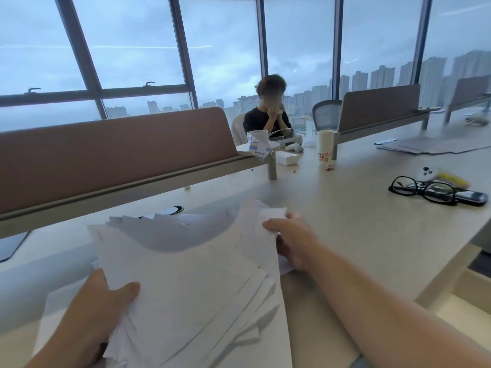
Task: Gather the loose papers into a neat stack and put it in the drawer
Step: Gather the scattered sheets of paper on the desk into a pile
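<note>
You are in a high-rise office. Tall windows (132,49) look out over city towers (382,75). A long shared desk (358,229) runs ahead, split by brown privacy screens (111,150). A mesh office chair (326,114) stands at the far edge, where another person (268,115) sits beside paper cups (324,147).

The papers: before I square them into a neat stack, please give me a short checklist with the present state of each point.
1. Left hand grips the near left side of the papers: ok.
2. Right hand pinches the far right corner: ok.
3. Edges aligned: not ok, the sheets are fanned and the corners are staggered.
4. All sheets gathered: cannot tell, the pile hides the desk under it.
5. Free desk to tap the stack on: ok, the glasses lie well to the right.
6. Drawer open: cannot tell.
</note>
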`<state>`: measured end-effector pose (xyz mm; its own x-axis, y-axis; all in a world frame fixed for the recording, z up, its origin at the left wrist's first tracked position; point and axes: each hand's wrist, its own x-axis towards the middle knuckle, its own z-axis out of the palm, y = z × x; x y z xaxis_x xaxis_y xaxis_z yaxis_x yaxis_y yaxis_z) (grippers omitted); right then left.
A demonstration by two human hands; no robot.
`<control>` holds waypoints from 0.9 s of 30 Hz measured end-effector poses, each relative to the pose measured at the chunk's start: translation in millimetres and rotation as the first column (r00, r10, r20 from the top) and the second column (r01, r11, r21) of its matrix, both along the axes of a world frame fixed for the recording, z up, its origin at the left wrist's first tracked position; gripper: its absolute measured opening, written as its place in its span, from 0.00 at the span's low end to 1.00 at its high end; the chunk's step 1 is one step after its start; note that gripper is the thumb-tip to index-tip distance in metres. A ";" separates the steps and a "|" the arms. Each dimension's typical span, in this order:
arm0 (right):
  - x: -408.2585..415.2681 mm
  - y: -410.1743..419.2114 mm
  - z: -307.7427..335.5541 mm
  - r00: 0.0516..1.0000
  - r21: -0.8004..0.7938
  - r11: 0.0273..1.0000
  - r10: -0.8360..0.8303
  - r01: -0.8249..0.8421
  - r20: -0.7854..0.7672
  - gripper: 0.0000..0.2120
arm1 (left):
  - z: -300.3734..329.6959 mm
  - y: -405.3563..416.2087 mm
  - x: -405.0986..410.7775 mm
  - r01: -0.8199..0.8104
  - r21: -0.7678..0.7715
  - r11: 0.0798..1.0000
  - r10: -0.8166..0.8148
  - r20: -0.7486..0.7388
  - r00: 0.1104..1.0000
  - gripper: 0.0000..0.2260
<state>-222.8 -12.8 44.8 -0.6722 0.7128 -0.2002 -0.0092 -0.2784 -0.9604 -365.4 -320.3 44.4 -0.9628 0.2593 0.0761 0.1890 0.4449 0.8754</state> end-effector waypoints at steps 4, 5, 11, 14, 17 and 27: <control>1.6 0.3 1.6 0.981 -0.137 0.973 0.176 -0.186 -0.078 0.26 | -3.2 -1.0 -1.9 0.004 -0.003 1.000 -0.004 0.025 1.000 0.13; 3.2 -0.3 0.4 0.967 -0.113 0.961 0.251 -0.254 -0.041 0.28 | -4.2 -2.0 -3.1 -0.002 -0.009 1.000 0.002 0.026 1.000 0.16; 0.9 -5.8 -6.6 0.952 0.150 0.948 0.256 -0.281 0.168 0.20 | -3.2 -0.6 -5.0 0.002 -0.034 0.999 -0.001 0.013 1.000 0.18; -0.6 -3.0 -8.3 0.977 0.197 0.966 0.135 -0.166 0.163 0.10 | -0.7 0.8 -1.0 -0.014 0.027 1.000 0.014 0.014 1.000 0.10; -2.0 2.0 -9.6 0.996 0.230 0.973 -0.012 -0.010 0.094 0.07 | -3.0 -1.6 -6.8 -0.057 0.057 0.997 0.058 -0.019 0.998 0.08; -2.2 16.1 -7.1 0.946 0.233 0.917 -0.309 0.323 -0.094 0.10 | 3.2 -8.4 -15.7 -0.219 0.269 0.938 0.206 0.076 0.976 0.15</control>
